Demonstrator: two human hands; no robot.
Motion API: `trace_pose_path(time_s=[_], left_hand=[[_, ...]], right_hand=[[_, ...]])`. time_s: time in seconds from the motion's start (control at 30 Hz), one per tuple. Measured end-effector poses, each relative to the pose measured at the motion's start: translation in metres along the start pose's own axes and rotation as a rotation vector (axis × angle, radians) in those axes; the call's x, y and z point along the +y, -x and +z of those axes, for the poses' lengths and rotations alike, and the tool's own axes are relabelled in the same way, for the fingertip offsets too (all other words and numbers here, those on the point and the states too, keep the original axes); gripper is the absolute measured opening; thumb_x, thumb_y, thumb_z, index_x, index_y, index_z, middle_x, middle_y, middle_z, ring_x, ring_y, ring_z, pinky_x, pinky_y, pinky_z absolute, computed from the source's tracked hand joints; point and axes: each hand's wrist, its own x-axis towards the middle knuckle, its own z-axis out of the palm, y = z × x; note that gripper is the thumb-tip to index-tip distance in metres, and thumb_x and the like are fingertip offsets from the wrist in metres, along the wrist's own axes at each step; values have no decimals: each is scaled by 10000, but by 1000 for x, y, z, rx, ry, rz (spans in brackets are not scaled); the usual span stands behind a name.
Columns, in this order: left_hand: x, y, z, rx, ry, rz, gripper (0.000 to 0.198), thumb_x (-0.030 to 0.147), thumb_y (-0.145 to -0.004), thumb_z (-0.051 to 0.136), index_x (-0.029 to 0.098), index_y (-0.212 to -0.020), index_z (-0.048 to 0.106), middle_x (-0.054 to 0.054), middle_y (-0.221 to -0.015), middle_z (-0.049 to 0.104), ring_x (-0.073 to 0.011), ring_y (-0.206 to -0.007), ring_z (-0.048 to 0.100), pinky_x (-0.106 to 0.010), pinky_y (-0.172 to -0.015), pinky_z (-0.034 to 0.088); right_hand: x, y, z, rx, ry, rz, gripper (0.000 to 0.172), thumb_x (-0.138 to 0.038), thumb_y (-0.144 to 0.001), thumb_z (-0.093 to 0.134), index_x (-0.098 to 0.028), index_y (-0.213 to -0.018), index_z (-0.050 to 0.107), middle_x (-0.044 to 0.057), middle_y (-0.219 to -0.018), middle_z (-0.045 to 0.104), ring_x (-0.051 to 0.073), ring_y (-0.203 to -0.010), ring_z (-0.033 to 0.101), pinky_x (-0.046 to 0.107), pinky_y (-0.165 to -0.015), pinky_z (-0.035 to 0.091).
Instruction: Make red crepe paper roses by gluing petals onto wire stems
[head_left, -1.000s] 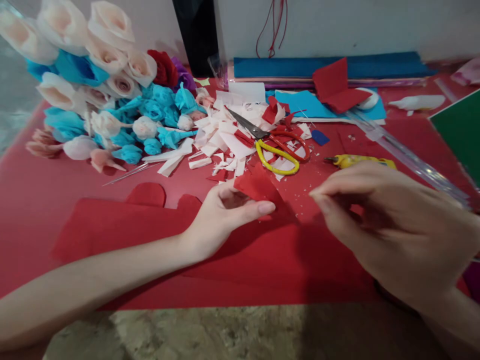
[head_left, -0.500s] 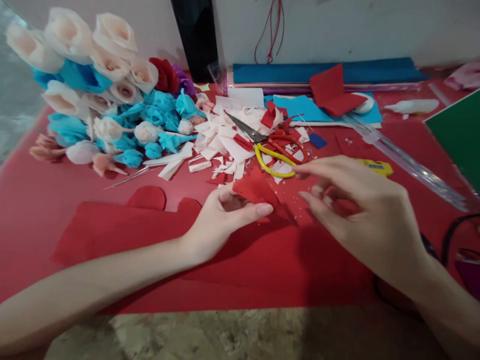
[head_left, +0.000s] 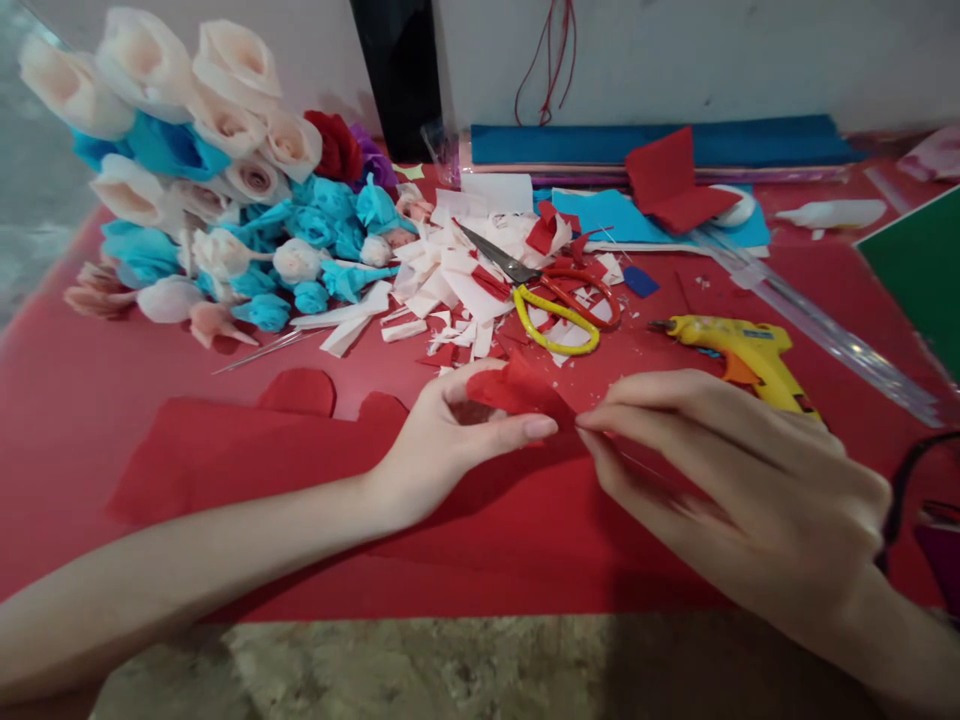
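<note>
My left hand [head_left: 450, 435] is closed on a curled piece of red crepe paper [head_left: 517, 388], thumb in front and fingers behind. The paper narrows toward its right end. Thumb and fingertips of my right hand [head_left: 727, 470] are pinched together at that narrow end. A thin pale line shows below the right fingers; I cannot tell what it is. Under both hands lies a large sheet of red crepe paper [head_left: 480, 530]. Beyond the left hand, scissors [head_left: 555, 300] with one yellow and one red handle rest partly on paper scraps [head_left: 450, 275].
A yellow glue gun [head_left: 739, 350] lies beyond my right hand. Crepe paper flowers [head_left: 225, 200] are heaped at the left. Clear plastic-wrapped sticks [head_left: 832, 335], a white bottle [head_left: 832, 215] and a green board [head_left: 919, 270] are at the right. Folded blue paper [head_left: 652, 143] lies along the wall.
My right hand has moved down and closed its fingers at the narrow end of the red paper, uncovering the glue gun. The left hand keeps its hold. The view has shifted slightly.
</note>
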Motion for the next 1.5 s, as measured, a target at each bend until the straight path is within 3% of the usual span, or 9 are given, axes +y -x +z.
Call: trace_pose_path(time_s=[0.27, 0.5, 0.63, 0.7, 0.73, 0.83, 1.07, 1.3, 1.5], left_hand=[[2, 2, 3, 25, 1, -13, 102, 182, -686, 699, 177, -782, 664, -2, -849, 714, -131, -769, 663, -189, -693, 532], [-1, 0, 0, 43, 3, -18, 33, 185, -693, 693, 176, -702, 663, 25, -672, 678, -77, -619, 599, -163, -632, 494], [0, -1, 0, 36, 36, -22, 43, 183, -679, 704, 185, -706, 671, 35, -685, 675, -62, -607, 582, -148, -605, 490], [-1, -2, 0, 36, 47, -20, 46, 181, -678, 704, 190, -713, 675, 39, -687, 676, -57, -600, 575, -140, -596, 488], [-1, -2, 0, 35, 49, -18, 47, 177, -680, 703, 193, -716, 678, 39, -690, 679, -55, -601, 577, -138, -597, 488], [-1, -2, 0, 23, 50, 5, 69, 167, -688, 695, 206, -743, 685, 42, -706, 688, -54, -613, 592, -131, -610, 488], [3, -3, 2, -19, -36, -4, 100, 181, -732, 655, 185, -832, 657, 10, -752, 678, -88, -670, 613, -171, -655, 483], [3, 0, 0, -21, -51, 29, 154, 224, -670, 711, 185, -811, 662, -4, -789, 671, -122, -758, 610, -214, -727, 490], [7, 5, 2, -91, -153, 32, 140, 186, -727, 658, 218, -858, 694, -3, -794, 677, -113, -773, 611, -214, -777, 492]], right_hand=[[0, 0, 2, -20, 60, -61, 46, -130, -772, 560, -161, -739, 560, 5, -749, 618, 96, -639, 564, 234, -561, 410], [21, -5, -2, -14, 28, 101, 39, -151, -762, 550, -174, -737, 570, 2, -818, 624, 109, -714, 580, 228, -564, 385], [37, -3, 4, -34, 83, 104, 328, -244, -805, 557, -146, -493, 519, -2, -473, 528, 92, -424, 467, 253, -416, 281], [40, -2, 7, -10, 26, 150, 224, -236, -790, 583, -141, -587, 594, -15, -474, 538, 74, -379, 423, 233, -399, 298], [40, -2, 8, -16, -11, 172, 96, -209, -782, 587, -137, -746, 641, -2, -596, 606, 79, -433, 474, 220, -439, 355], [37, -3, 4, -109, -141, 206, 261, -163, -803, 530, -141, -1057, 586, 47, -999, 624, 126, -766, 592, 225, -690, 453], [20, -5, 2, -557, -769, 510, 249, -396, -834, 499, -180, -882, 613, -2, -725, 646, 112, -620, 591, 176, -465, 411], [5, -5, 6, -492, -943, 603, 193, -238, -821, 532, -134, -662, 562, -27, -601, 604, 19, -413, 451, 120, -410, 361], [-5, -3, 10, -441, -964, 650, 149, -160, -800, 533, -141, -661, 582, -56, -491, 552, 14, -386, 487, 78, -410, 366]])
